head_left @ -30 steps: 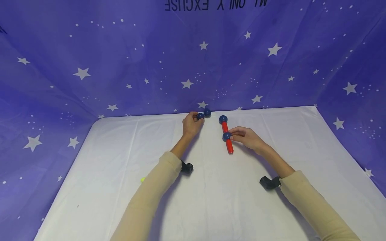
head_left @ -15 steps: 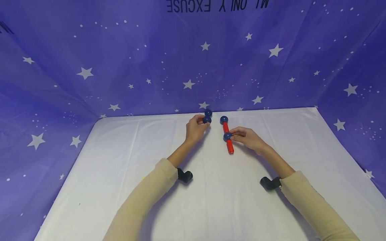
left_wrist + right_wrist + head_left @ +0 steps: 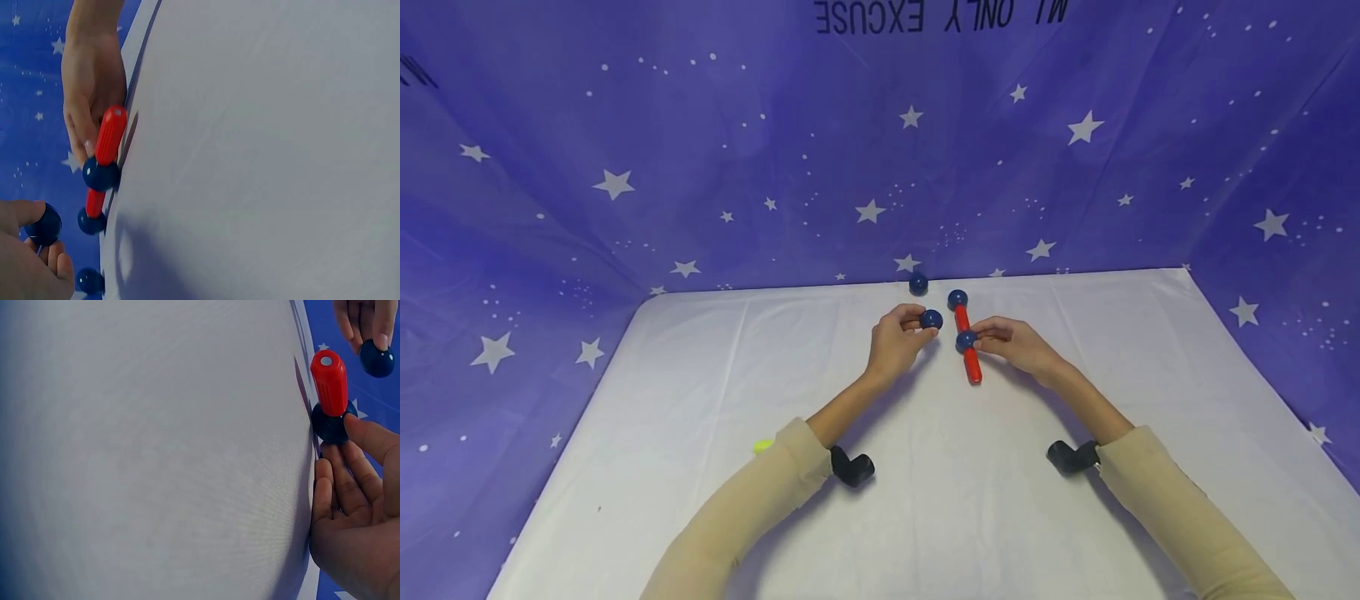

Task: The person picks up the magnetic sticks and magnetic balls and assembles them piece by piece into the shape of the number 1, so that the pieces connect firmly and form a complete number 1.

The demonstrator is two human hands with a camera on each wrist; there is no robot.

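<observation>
In the head view my left hand (image 3: 895, 343) pinches a dark blue ball (image 3: 931, 320) between thumb and fingers, above the white cloth. My right hand (image 3: 1017, 345) holds another blue ball (image 3: 966, 341), the middle piece of a chain. From that ball one red rod (image 3: 973, 367) points toward me. A second red rod (image 3: 962, 317) runs away from me to a blue end ball (image 3: 957, 299). The right wrist view shows the near rod (image 3: 329, 382) ending in a small silvery disc. A gap separates the left hand's ball from the chain.
One loose blue ball (image 3: 918, 284) sits at the table's back edge, by the starry purple curtain (image 3: 820, 150). A yellow-green piece (image 3: 763, 447) lies partly hidden behind the left sleeve. Black wrist mounts (image 3: 852, 468) hang under both forearms over the white cloth (image 3: 955, 517).
My left hand has carried its blue ball toward me and to the right, away from the loose ball at the back edge. The right hand and chain stay nearly still.
</observation>
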